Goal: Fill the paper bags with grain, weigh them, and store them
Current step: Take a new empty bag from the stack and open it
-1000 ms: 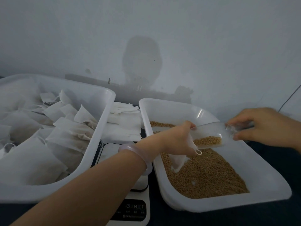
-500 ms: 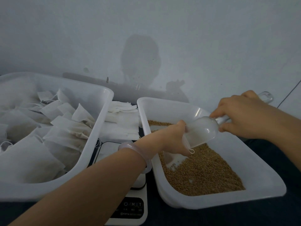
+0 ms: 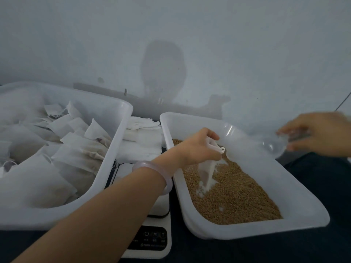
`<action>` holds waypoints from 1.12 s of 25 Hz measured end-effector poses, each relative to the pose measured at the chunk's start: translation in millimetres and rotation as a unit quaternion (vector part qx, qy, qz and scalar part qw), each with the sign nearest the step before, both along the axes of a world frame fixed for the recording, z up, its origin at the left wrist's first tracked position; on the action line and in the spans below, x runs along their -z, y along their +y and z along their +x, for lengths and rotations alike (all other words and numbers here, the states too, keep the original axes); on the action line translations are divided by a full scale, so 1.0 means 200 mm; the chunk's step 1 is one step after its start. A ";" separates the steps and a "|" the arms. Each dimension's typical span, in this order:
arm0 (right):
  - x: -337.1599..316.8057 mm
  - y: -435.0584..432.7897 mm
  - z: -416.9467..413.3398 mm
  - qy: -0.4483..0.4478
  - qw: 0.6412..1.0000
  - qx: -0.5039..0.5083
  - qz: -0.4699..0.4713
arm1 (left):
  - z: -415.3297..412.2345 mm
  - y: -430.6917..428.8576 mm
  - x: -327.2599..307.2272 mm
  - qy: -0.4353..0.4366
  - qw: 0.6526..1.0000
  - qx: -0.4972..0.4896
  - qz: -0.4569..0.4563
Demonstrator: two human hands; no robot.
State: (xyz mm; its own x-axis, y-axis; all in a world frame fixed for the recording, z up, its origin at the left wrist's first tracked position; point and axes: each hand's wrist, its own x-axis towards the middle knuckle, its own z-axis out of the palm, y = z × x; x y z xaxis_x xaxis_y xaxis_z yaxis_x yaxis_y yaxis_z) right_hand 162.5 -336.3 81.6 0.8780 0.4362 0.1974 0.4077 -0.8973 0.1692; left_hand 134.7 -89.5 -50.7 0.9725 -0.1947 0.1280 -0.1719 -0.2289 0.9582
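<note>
1. The left hand (image 3: pixel 197 147) reaches over the left rim of the grain tray (image 3: pixel 247 231) and pinches the mouth of a small white paper bag (image 3: pixel 208 173) between thumb and curled fingers.
2. The bag hangs tilted from that grasp, well inside the tray, with its lower end touching the grain (image 3: pixel 237 196). A drawstring loop shows at its top, just beside the fingertips.
3. A pale bracelet (image 3: pixel 153 173) sits on the left wrist, above the gap between the two trays.
4. The right hand (image 3: pixel 321 133) is motion-blurred near the right edge, outside the tray's far right rim. Its fingers curl round the handle of a clear scoop (image 3: pixel 273 146), whose bowl points toward the tray. The blur hides whether anything lies in the bowl.
5. Brown grain covers the floor of the white grain tray, with a few pale patches where the plastic shows through.
6. A white scale (image 3: pixel 152 242) stands between the trays, partly under the forearm, its dark control panel at the near end.
7. The storage tray (image 3: pixel 117 149) on the left is heaped with filled paper bags (image 3: pixel 81 149).
8. A stack of flat empty bags (image 3: pixel 142 133) lies behind the scale.
9. Everything rests on a dark bench (image 3: pixel 209 252) against a pale wall (image 3: pixel 247 54).
</note>
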 end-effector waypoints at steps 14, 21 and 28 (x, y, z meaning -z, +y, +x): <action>0.54 -0.03 -0.10 0.280 0.950 -0.050 0.127 | -0.01 -0.01 0.00 0.000 0.999 0.011 0.031; 0.24 -0.27 -0.07 0.238 0.959 0.008 0.156 | -0.02 -0.03 0.00 -0.007 0.990 0.048 0.134; 0.11 -0.05 -0.03 0.183 0.968 -0.025 0.173 | -0.01 -0.06 -0.01 0.015 0.964 0.070 0.254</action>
